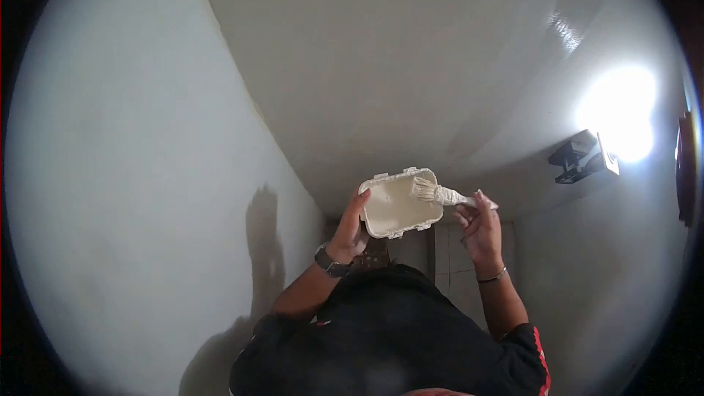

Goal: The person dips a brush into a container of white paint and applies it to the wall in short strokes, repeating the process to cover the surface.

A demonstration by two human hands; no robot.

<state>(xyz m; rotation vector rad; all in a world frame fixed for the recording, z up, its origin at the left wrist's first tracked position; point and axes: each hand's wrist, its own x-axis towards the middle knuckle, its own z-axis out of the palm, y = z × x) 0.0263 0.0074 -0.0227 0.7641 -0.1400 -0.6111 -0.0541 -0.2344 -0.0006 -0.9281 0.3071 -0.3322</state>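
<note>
My left hand (352,227) grips the left side of a cream plastic tub (372,229), its thumb over the rim. Pale paint (396,209) covers the tub's inside. On the right, my right hand (482,226) holds a paintbrush (449,196) by its handle, pinched between thumb and fingers. The brush is coated in whitish paint, and its bristles reach over the tub's right end, overlapping the inside. Small clips stick out along the tub's long edges.
A pale wall (139,139) rises close on my left and meets a greyish wall (352,66) ahead at a corner line. To the right, a bright lamp (623,114) shines beside a dark bracket (579,155). A wet-looking streak (566,31) glints on the wall ahead.
</note>
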